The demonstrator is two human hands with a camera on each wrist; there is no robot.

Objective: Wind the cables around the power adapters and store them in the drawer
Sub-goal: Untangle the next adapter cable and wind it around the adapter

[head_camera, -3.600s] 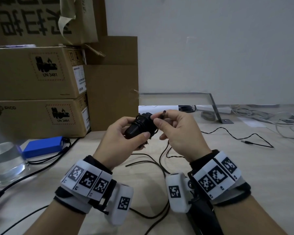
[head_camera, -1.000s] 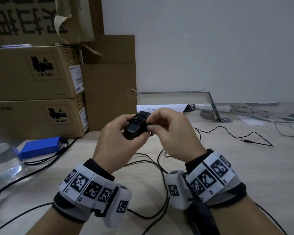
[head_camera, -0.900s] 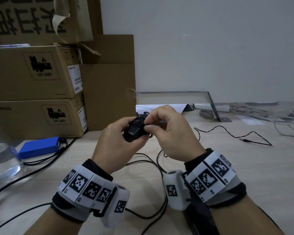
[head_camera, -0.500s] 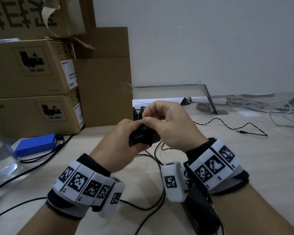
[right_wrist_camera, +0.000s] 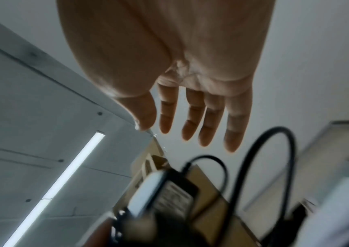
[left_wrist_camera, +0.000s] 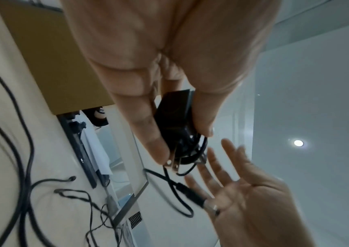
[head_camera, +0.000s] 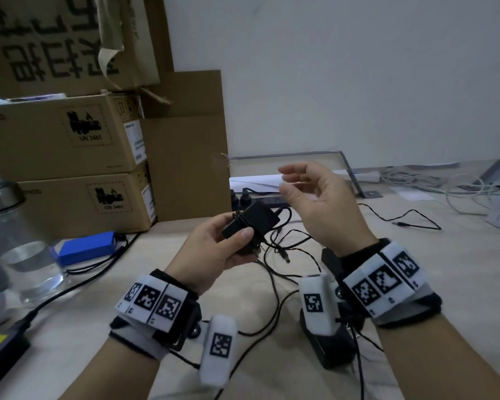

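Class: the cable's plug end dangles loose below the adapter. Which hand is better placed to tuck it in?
Probably the right hand: open, empty, beside the adapter. The left hand already grips it.

The power adapter (head_camera: 250, 223) is matt black plastic, its cable (head_camera: 274, 246) smooth black rubber. Behind it stand brown cardboard boxes (head_camera: 70, 134); below it, the table (head_camera: 445, 269) looks pale, smooth wood.
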